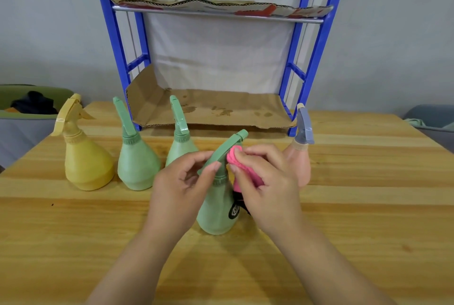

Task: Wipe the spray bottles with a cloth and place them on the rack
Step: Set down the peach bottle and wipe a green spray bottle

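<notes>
Right now my left hand (pixel 183 182) pinches the spray head of a green bottle (pixel 217 209), thumb and fingers closed on the trigger part, keeping it tilted a little toward the right. My right hand (pixel 264 182) is bunched around a pink cloth (pixel 242 166), fingers pressed together, and the cloth sits against the head just under the nozzle. This bottle stands on the table (pixel 368 206) in front of me, its base down, with a dark round label low on its side.

Behind my left hand stands a second green bottle (pixel 181 142), partly hidden by my fingers. Just left of it is a third green bottle (pixel 137 159), and further left a yellow bottle (pixel 84 157); these two almost touch at the base. Behind my right hand a peach bottle (pixel 301 164) with a grey head stands upright, near the foot of the rack.

At the far edge of the table is the blue rack (pixel 317 41), with cardboard (pixel 208 108) lying on its lower shelf and another sheet on the upper one. No bottle is on either shelf.
</notes>
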